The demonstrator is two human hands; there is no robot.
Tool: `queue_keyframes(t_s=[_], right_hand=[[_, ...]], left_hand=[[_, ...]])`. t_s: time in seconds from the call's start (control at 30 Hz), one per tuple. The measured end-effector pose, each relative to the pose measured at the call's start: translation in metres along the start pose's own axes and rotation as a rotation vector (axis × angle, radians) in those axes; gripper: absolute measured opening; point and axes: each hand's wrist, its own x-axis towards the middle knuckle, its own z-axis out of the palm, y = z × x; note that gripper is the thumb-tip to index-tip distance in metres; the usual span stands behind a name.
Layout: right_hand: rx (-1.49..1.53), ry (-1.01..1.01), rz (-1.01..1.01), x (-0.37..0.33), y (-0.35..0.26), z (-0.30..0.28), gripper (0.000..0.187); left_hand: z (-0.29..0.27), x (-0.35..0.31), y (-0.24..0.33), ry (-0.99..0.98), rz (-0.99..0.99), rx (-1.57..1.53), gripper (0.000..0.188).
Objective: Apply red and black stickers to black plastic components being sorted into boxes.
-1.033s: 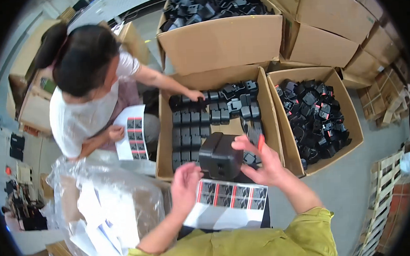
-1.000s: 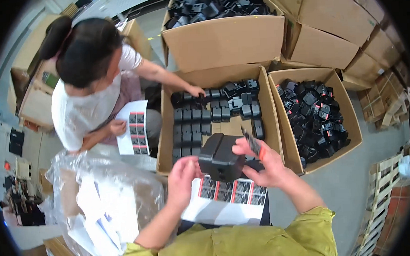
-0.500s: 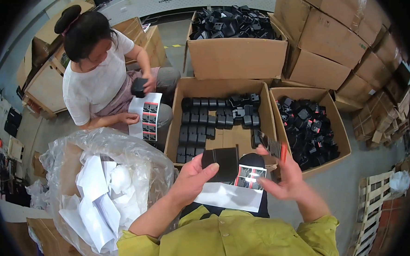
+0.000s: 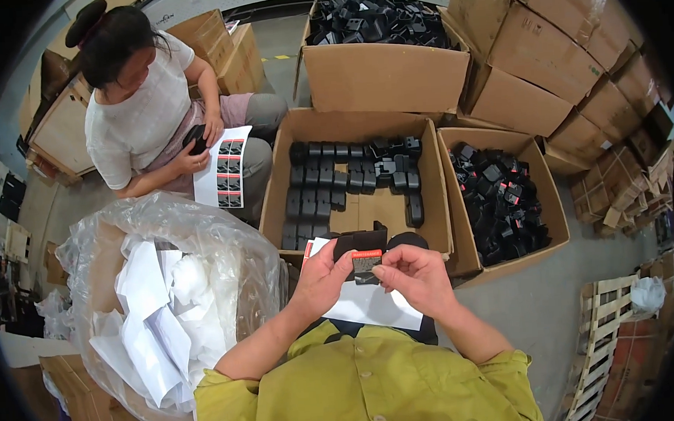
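My left hand [image 4: 319, 281] grips a black plastic part [image 4: 348, 243] above my lap. The fingers of my right hand [image 4: 415, 275] pinch the edge of a small dark sticker [image 4: 367, 268] with a red strip, which lies against the part's near face; whether it is stuck down all over I cannot tell. Beneath both hands, a white label sheet [image 4: 380, 306] rests across my legs, partly covered by them. Straight ahead stands an open carton [image 4: 441, 197] with rows of black plastic parts [image 4: 313, 183] inside.
A co-worker [image 4: 137, 106] sits at the far left, holding a black part and a sticker sheet [image 4: 230, 170]. Nearer left is a plastic-lined box [image 4: 96, 276] of waste paper. Cartons of loose parts [image 4: 501, 209] stand right and behind. A wooden pallet [image 4: 603, 341] leans at right.
My right hand has moved left with the sticker, bringing it against the black part. The part now sits lower and tilted. The co-worker's hands have come together around their part.
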Motion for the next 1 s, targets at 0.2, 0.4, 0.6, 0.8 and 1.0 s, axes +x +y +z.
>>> queue_keyframes(t_s=[0.2,0.4,0.6,0.8,1.0], right_hand=[[-0.055,0.071,0.048,0.004,-0.003,-0.001,0.008],[-0.004,0.112,0.079,0.010,-0.001,0.000,0.009],[-0.023,0.112,0.096,0.012,0.001,0.003,0.009],[-0.012,0.107,0.099,0.014,0.003,0.006,0.013],[-0.031,0.103,0.095,0.014,0.000,0.007,0.013]], left_hand=[[-0.001,-0.001,0.000,0.034,-0.042,0.082,0.031],[-0.007,-0.002,-0.005,0.066,-0.031,0.170,0.027],[-0.008,-0.004,-0.004,0.052,-0.022,0.163,0.032],[-0.010,-0.005,-0.004,0.051,-0.054,0.096,0.031],[-0.011,-0.005,-0.005,0.056,-0.031,0.140,0.030]])
